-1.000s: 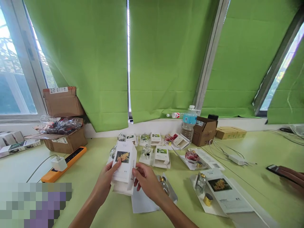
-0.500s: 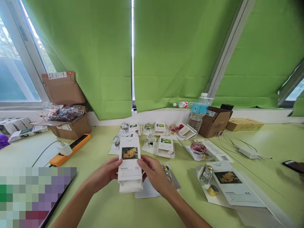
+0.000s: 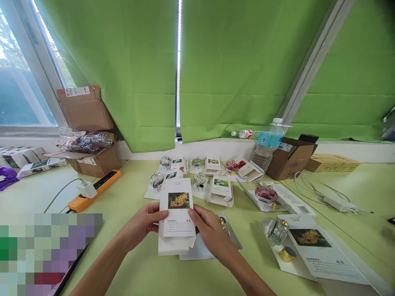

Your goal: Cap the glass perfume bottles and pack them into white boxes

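Note:
Both my hands hold a white carton (image 3: 178,213) printed with a picture of yellow flowers, upright just above the green table (image 3: 138,271). My left hand (image 3: 142,224) grips its left edge, thumb on the front. My right hand (image 3: 210,232) grips its right edge. Under the carton lies a white paper sheet (image 3: 193,251), and a small glass bottle with a gold cap (image 3: 222,224) shows just behind my right hand.
Rows of small white cartons (image 3: 221,189) and round glass bottles (image 3: 156,179) lie beyond. A flattened carton (image 3: 317,242) with a bottle (image 3: 277,231) and gold cap (image 3: 286,254) lies right. Water bottle (image 3: 268,144), cardboard boxes (image 3: 92,158), orange power strip (image 3: 95,190), charger cable (image 3: 333,199).
The carton has been turned from tilted to square-on, facing me, and brought a little lower and rightward. The view has shifted, so another person's hand at the right edge is out of sight.

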Demonstrator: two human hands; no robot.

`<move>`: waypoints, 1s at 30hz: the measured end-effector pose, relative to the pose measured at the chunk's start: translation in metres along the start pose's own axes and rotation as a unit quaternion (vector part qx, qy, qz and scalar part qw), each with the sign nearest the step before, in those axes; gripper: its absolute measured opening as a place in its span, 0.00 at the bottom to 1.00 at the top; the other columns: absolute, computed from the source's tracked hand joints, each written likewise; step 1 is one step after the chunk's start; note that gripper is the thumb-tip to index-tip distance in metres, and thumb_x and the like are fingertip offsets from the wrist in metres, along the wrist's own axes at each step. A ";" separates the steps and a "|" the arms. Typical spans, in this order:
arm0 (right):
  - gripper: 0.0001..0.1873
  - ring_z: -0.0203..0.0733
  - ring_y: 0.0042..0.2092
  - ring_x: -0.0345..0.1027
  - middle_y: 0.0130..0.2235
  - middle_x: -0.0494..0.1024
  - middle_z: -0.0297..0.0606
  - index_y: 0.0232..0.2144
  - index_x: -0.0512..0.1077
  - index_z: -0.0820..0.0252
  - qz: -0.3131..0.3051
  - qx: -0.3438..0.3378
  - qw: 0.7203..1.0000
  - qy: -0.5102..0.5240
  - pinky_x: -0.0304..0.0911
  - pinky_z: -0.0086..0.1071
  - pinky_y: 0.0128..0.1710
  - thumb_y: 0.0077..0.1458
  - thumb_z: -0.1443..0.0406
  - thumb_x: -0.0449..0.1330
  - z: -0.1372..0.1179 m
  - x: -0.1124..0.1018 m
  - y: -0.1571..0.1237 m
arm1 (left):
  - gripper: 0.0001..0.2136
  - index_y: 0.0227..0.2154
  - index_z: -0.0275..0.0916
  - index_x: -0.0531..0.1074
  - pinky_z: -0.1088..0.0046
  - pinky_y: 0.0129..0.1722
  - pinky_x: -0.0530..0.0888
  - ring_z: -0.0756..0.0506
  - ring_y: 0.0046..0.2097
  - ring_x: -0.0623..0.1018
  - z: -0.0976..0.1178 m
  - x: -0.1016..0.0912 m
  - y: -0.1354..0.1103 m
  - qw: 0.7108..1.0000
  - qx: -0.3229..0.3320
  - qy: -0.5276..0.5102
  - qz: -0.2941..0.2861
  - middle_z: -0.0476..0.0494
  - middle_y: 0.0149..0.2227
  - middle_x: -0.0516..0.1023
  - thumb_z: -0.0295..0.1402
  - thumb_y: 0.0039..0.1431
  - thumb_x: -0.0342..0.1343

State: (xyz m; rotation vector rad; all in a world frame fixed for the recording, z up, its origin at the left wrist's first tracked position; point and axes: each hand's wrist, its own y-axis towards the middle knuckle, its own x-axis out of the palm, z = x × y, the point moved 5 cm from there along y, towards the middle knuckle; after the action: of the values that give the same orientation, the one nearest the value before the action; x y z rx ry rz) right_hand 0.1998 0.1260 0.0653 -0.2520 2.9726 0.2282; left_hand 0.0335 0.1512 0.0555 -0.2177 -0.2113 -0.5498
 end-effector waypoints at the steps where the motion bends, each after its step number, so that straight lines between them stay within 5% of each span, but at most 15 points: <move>1: 0.19 0.35 0.27 0.56 0.24 0.64 0.31 0.24 0.64 0.60 0.007 0.003 1.000 -0.018 0.53 0.27 0.25 0.60 0.53 0.51 0.000 0.000 0.000 | 0.21 0.49 0.35 0.73 0.68 0.38 0.74 0.39 0.44 0.79 -0.001 -0.001 0.000 1.000 -0.001 0.005 0.009 0.33 0.48 0.78 0.39 0.54 0.60; 14: 0.20 0.37 0.29 0.59 0.27 0.69 0.34 0.27 0.68 0.61 0.022 0.003 0.999 -0.026 0.55 0.28 0.27 0.60 0.52 0.51 0.016 0.008 -0.001 | 0.21 0.51 0.42 0.71 0.69 0.39 0.72 0.40 0.46 0.78 0.006 0.000 -0.009 0.997 -0.003 0.065 0.046 0.40 0.49 0.78 0.42 0.55 0.58; 30: 0.18 0.37 0.29 0.62 0.29 0.72 0.35 0.30 0.69 0.61 0.032 0.013 0.999 0.003 0.58 0.28 0.28 0.59 0.52 0.53 0.032 0.010 0.001 | 0.22 0.49 0.38 0.72 0.67 0.39 0.73 0.38 0.43 0.78 0.002 0.000 -0.007 0.991 0.012 0.068 0.113 0.38 0.45 0.80 0.44 0.53 0.60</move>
State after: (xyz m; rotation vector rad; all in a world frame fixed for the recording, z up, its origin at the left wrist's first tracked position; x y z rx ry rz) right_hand 0.1944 0.1303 0.0330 -0.1550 2.9901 0.1965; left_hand 0.0294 0.1456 0.0584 -0.1778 -0.0590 -0.3350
